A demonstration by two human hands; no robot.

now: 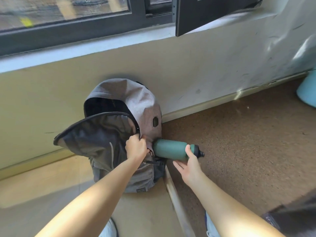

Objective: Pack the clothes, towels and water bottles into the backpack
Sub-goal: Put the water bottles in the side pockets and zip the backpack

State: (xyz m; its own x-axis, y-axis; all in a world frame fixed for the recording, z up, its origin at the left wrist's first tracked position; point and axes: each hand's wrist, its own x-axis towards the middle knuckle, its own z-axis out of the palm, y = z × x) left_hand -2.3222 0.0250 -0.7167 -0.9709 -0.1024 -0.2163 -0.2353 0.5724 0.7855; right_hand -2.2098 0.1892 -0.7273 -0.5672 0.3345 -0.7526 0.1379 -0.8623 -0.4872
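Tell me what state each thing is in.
backpack: upright, main compartment unzipped, flap hanging forward.
water bottle: sideways, capped, base at the backpack's side.
left hand: grips the backpack's opening edge.
right hand: holds the water bottle near its cap.
window: one pane swung open.

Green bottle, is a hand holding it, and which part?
Yes. The right hand holds the green bottle near its cap end, thumb on top, fingers underneath. The left hand grips the backpack at its opening edge.

Grey backpack (pixel 136 103): upright against wall, main flap unzipped (interior dark). Green water bottle (pixel 169 149): horizontal, base entering side pocket.
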